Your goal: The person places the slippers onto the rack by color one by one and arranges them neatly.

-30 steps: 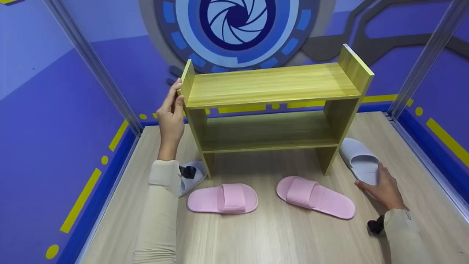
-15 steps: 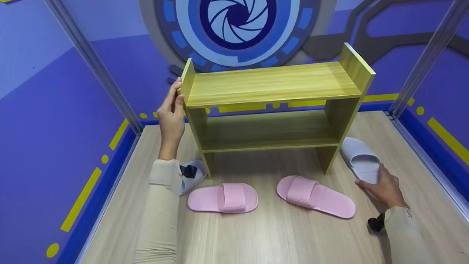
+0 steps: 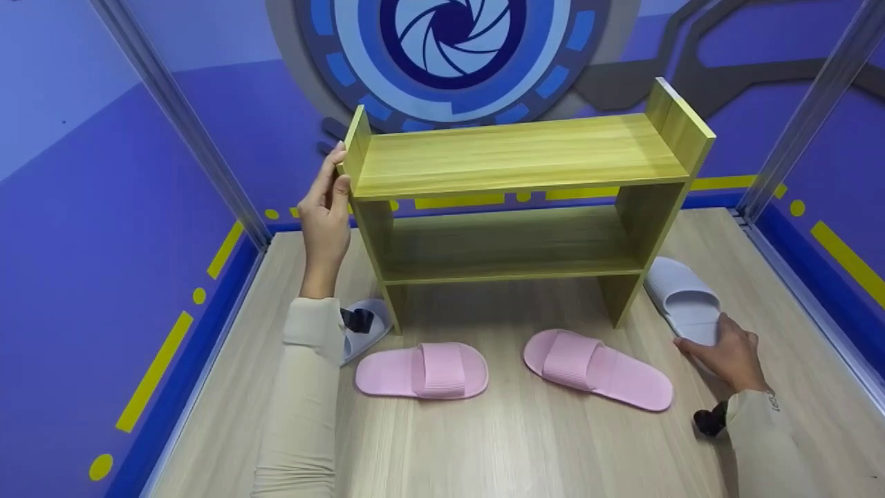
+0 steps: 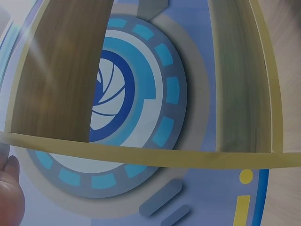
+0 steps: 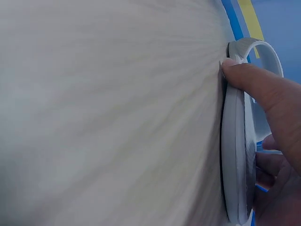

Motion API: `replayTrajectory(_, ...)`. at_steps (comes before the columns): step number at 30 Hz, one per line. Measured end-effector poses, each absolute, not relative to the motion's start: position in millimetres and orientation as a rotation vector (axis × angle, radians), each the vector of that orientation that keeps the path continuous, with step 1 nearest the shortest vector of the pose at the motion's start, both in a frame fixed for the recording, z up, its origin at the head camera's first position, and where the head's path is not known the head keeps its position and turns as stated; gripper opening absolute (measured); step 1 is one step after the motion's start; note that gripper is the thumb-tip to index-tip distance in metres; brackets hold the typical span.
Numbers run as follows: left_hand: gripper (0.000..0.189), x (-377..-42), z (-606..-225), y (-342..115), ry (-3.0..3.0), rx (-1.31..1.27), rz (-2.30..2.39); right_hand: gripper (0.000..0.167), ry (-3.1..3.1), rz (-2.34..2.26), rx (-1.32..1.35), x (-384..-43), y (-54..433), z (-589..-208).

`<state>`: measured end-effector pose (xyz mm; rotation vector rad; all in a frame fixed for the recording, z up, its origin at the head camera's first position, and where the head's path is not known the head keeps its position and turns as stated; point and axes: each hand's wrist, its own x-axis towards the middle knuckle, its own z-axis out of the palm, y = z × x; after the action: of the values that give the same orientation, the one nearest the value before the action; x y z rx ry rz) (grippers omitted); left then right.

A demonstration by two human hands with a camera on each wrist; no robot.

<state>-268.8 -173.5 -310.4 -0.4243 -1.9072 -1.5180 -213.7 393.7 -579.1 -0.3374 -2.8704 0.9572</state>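
My left hand (image 3: 326, 220) holds the left side panel of a two-tier wooden shelf (image 3: 525, 158), its thumb by the front edge and its fingers against the outer face. In the left wrist view the shelf (image 4: 141, 153) appears sideways, with part of the hand (image 4: 10, 197) at the lower left. At the right, my right hand (image 3: 731, 356) grips the heel end of a grey slipper (image 3: 681, 294) on the floor, beside the shelf's right foot. The right wrist view has the thumb on the edge of the slipper's sole (image 5: 233, 155) and other fingers across from it.
Two pink slippers, one at left (image 3: 442, 371) and one at right (image 3: 598, 370), lie in front of the shelf. Another grey slipper (image 3: 370, 328) is partly hidden behind the left sleeve. Blue printed walls (image 3: 235, 131) enclose the light wooden floor (image 3: 484, 449).
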Motion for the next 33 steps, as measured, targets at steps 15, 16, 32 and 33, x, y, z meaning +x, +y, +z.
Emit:
replayTrajectory(15,0.04,-287,-325,-181,-1.871,-0.471,-1.477,0.105,-2.873,0.996,-0.432,-212,392,-577)
replayTrajectory(16,0.04,-287,-325,-181,-1.871,-0.469,-1.481,0.105,-2.872,0.998,-0.435,-212,392,-577)
replayTrajectory(32,0.039,-268,-309,-172,-1.877,-0.434,-1.541,0.102,-2.857,0.973,-0.349,-204,399,-577)
replayTrajectory(33,0.039,-267,-309,-172,-1.875,-0.435,-1.543,0.102,-2.859,0.971,-0.346,-204,400,-577)
